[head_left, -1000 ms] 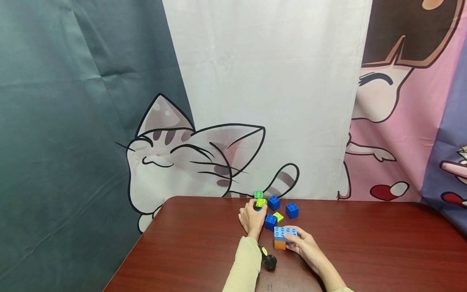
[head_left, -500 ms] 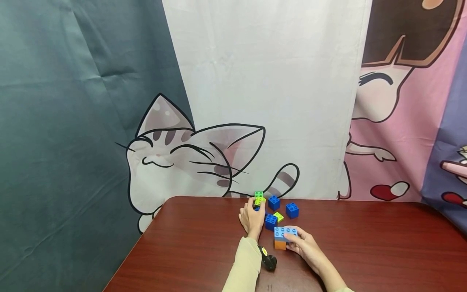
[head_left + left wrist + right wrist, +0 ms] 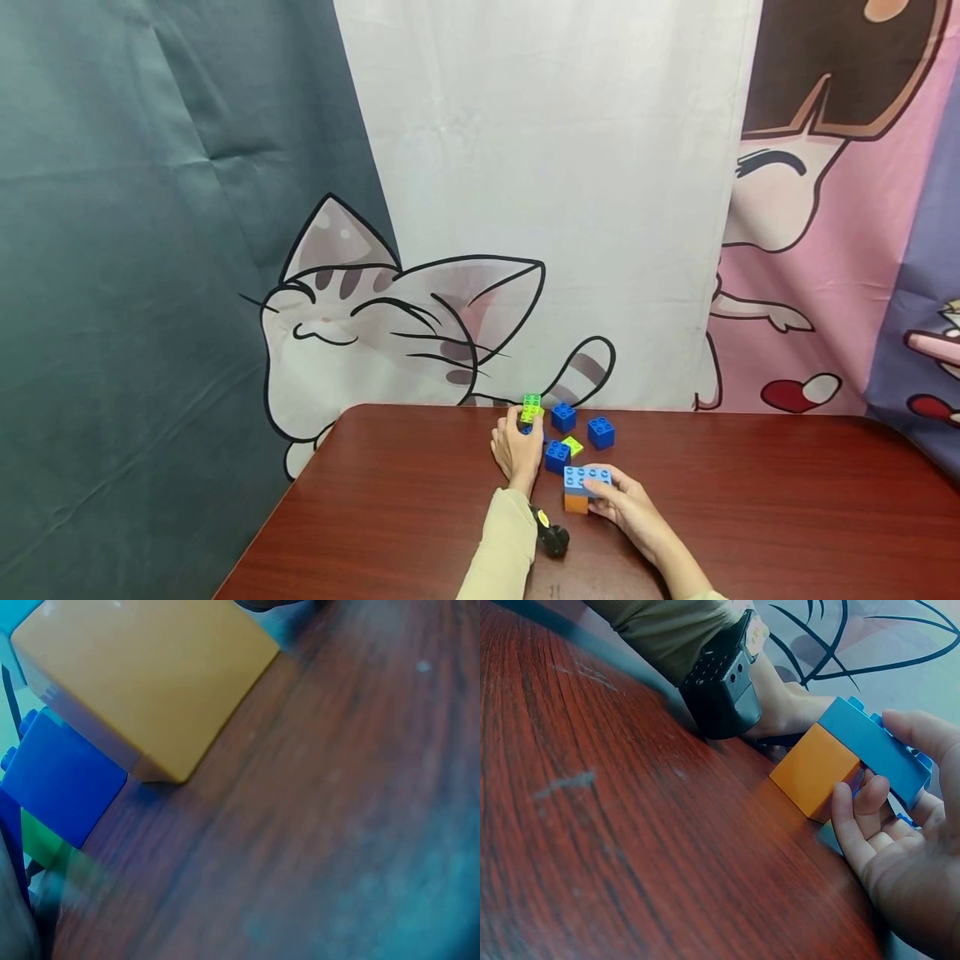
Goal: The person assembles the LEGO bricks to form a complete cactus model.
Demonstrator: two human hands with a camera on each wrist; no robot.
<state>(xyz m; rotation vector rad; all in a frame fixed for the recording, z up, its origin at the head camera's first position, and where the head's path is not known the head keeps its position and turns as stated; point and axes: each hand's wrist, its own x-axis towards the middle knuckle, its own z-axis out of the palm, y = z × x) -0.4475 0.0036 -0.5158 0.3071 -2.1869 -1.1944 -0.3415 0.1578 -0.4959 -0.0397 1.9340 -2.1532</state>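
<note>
My left hand (image 3: 516, 450) pinches a lime-green building brick (image 3: 532, 413) at the far edge of the table, thumb on its right side. A bright green brick (image 3: 532, 399) sits directly behind it, and dark blue shows just below it, partly hidden by the hand. My right hand (image 3: 628, 505) grips a light blue brick (image 3: 587, 477) with two rows of studs, thumb over its top. Under that brick's left end is an orange brick (image 3: 816, 772), low over the table in the right wrist view. In the left wrist view, the orange brick (image 3: 157, 682) looms large.
Between the hands lie a dark blue brick (image 3: 557, 456) and a flat lime piece (image 3: 572, 446). Two more dark blue bricks stand farther back, one blue brick (image 3: 563, 417) near the edge and another blue brick (image 3: 601, 432) to its right. A patterned curtain (image 3: 600, 208) hangs behind the table (image 3: 750, 500).
My left hand has shifted the lime-green brick slightly left, bringing it in line with the bright green one. The right hand has held the light blue and orange bricks in place.
</note>
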